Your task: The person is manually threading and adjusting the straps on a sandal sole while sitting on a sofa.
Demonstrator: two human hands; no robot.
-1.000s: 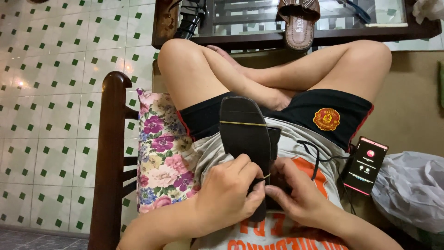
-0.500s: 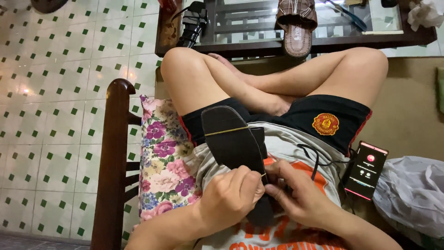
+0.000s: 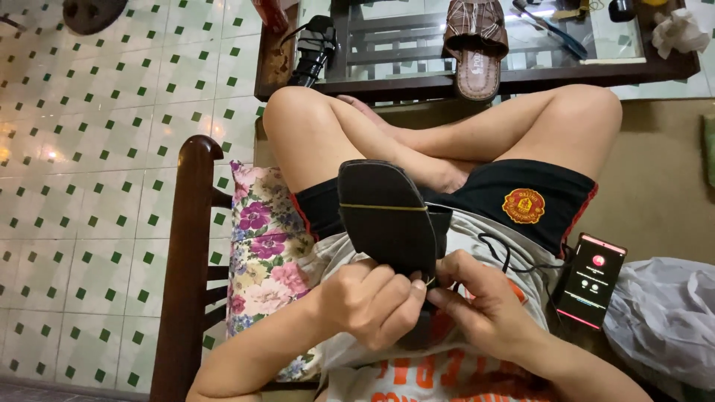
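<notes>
Over my lap, sole up, I hold the flat black sandal sole [image 3: 387, 219] with a thin yellow band across it. My left hand [image 3: 372, 301] grips its near end, fingers curled; my right hand [image 3: 484, 301] pinches the same end (thumb and fingertips meeting my left). A black phone with a lit screen [image 3: 592, 279] lies just beside my right thigh, a floral cushion [image 3: 261, 253] at my left.

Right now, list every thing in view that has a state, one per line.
Black sandal: sole up, tilted, held over the lap.
Left hand: closed on the sandal's near end.
Right hand: pinching the same end.
Phone: screen lit, lying beside the thigh.
Brown slipper: lying flat on the glass table.
</notes>
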